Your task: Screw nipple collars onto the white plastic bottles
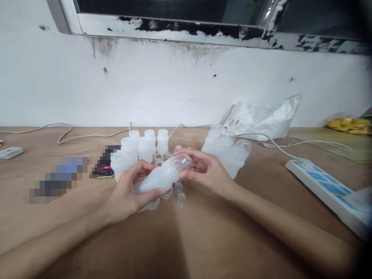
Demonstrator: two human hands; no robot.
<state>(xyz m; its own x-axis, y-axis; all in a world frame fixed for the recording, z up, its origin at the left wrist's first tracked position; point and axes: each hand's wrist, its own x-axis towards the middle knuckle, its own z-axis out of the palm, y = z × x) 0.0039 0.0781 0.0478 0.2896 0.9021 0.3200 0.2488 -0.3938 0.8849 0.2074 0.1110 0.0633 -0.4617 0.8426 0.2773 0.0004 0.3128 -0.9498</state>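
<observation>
My left hand (129,193) is wrapped round the body of a small translucent white plastic bottle (159,179), held on its side above the brown table (186,240). My right hand (205,170) pinches a clear cap (183,159) at the bottle's mouth. Under and beside the hands lie several loose clear caps (178,193). Just behind stand several upright white bottles (139,149) in a cluster.
A clear bag of more bottles (229,149) lies right of the hands, a white plastic bag (261,118) behind it. A white-and-blue power strip (328,190) with cables sits at the right. A phone (104,166) and a blurred patch lie to the left.
</observation>
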